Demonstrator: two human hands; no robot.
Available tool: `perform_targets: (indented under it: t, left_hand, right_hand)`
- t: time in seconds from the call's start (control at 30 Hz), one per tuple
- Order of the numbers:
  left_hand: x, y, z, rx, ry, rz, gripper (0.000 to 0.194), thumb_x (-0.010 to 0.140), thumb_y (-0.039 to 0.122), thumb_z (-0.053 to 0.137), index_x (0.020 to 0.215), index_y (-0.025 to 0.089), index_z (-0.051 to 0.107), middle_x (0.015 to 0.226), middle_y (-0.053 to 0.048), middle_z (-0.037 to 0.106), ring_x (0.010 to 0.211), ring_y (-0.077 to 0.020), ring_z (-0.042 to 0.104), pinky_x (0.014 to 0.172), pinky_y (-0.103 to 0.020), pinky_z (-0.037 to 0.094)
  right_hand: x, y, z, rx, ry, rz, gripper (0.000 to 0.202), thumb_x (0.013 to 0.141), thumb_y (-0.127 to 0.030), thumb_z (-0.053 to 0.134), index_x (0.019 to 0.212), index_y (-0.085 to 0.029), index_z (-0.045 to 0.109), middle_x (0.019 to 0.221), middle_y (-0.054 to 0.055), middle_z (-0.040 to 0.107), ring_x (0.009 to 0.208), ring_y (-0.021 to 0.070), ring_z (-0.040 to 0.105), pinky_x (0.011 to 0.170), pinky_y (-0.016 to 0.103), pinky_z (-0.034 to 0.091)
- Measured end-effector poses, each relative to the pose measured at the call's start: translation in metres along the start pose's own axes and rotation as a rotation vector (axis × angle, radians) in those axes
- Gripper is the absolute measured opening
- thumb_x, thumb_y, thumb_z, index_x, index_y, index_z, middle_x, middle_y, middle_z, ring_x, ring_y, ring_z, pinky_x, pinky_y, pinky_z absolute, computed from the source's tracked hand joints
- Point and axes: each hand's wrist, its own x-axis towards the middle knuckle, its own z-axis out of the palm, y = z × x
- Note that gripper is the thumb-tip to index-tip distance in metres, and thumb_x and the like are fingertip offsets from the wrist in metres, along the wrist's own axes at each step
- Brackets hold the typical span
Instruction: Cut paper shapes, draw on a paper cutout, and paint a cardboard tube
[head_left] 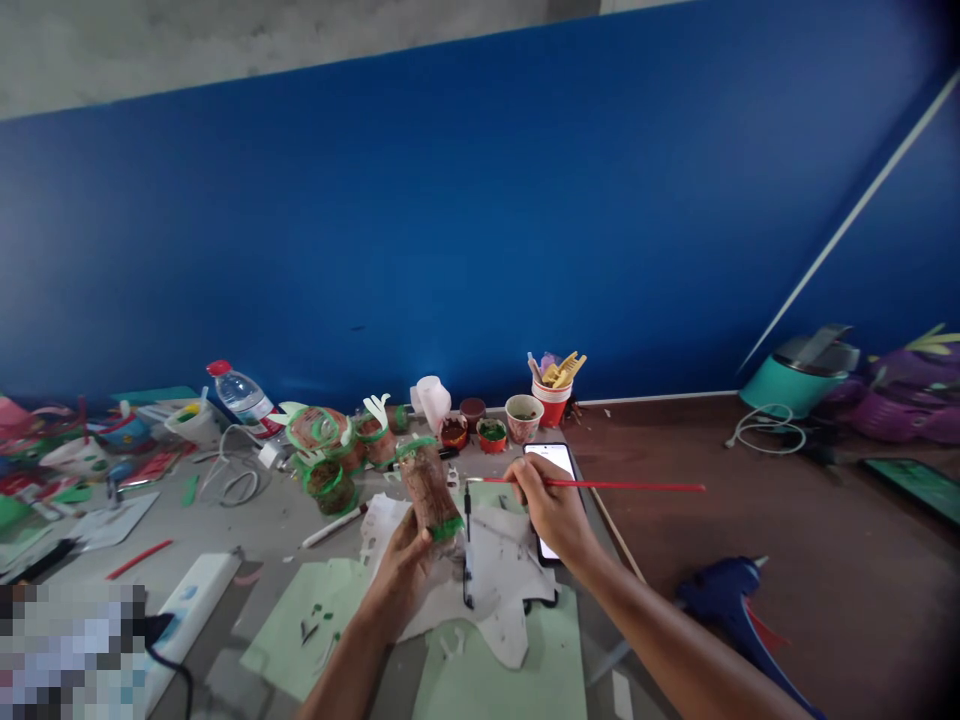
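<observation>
My left hand (405,565) grips the lower end of a brown painted cylinder (427,485) with green bands at both ends, tilted upright over the paper. My right hand (544,500) pinches a thin red paintbrush (630,486), its tip pointing left, a short way to the right of the cylinder. Just beyond stand small tubs of brown paint (454,432) and green paint (492,434), and a patterned paper cup (523,418). Beneath the hands lie white cut paper (499,570) and a black pen (468,540). A lit phone (551,460) is partly behind my right hand.
Brown and green crafted pots (330,485) and a water bottle (244,400) stand at the left back. A power strip (191,620) lies front left. A blue glue gun (724,590) lies right, a teal container (795,375) behind it. A blue partition (450,220) closes off the back.
</observation>
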Motion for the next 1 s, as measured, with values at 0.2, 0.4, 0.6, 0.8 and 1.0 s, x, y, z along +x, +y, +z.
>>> perform_targets:
  t: [0.2, 0.4, 0.6, 0.8, 1.0]
  left_hand:
    - [0.003, -0.006, -0.008, 0.015, -0.019, 0.056, 0.063, 0.072, 0.038, 0.073, 0.130, 0.024, 0.051, 0.127, -0.010, 0.058, 0.114, -0.0294, 0.053, 0.094, -0.037, 0.042]
    - [0.002, -0.007, -0.011, 0.031, -0.036, 0.053, 0.058, 0.076, 0.038, 0.070, 0.129, 0.023, 0.052, 0.127, -0.010, 0.058, 0.111, -0.0276, 0.055, 0.089, -0.034, 0.043]
    - [-0.001, -0.002, -0.005, 0.040, -0.016, 0.042, 0.056, 0.076, 0.038, 0.069, 0.128, 0.023, 0.054, 0.127, -0.011, 0.058, 0.111, -0.0291, 0.055, 0.092, -0.037, 0.042]
    - [0.000, -0.005, -0.008, 0.026, 0.003, 0.027, 0.058, 0.075, 0.039, 0.070, 0.129, 0.022, 0.054, 0.120, -0.010, 0.063, 0.108, -0.0288, 0.058, 0.093, -0.038, 0.041]
    - [0.001, -0.010, -0.017, -0.049, 0.016, -0.007, 0.051, 0.079, 0.036, 0.067, 0.126, 0.021, 0.056, 0.120, -0.011, 0.064, 0.110, -0.0288, 0.058, 0.094, -0.039, 0.042]
  right_hand:
    - [0.000, -0.001, -0.001, 0.023, 0.016, 0.061, 0.016, 0.086, -0.034, 0.049, 0.084, -0.020, 0.057, 0.066, -0.001, 0.052, 0.059, 0.0136, 0.046, 0.054, 0.025, 0.036]
    - [0.001, -0.003, -0.002, 0.075, 0.011, 0.127, 0.017, 0.083, -0.031, 0.052, 0.094, -0.019, 0.058, 0.074, 0.001, 0.058, 0.066, 0.0163, 0.053, 0.058, 0.026, 0.040]
    - [0.003, -0.001, 0.000, 0.227, 0.014, 0.153, 0.014, 0.079, -0.027, 0.053, 0.089, -0.019, 0.058, 0.074, 0.001, 0.059, 0.067, 0.0163, 0.054, 0.062, 0.028, 0.042]
    - [0.007, 0.004, 0.003, 0.444, 0.051, 0.231, 0.014, 0.074, -0.025, 0.056, 0.086, -0.020, 0.060, 0.078, 0.003, 0.061, 0.068, 0.0167, 0.055, 0.064, 0.030, 0.045]
    - [0.010, 0.002, 0.002, 0.612, 0.079, 0.332, 0.016, 0.070, -0.030, 0.065, 0.081, -0.019, 0.063, 0.065, 0.000, 0.059, 0.059, 0.0145, 0.053, 0.057, 0.028, 0.042]
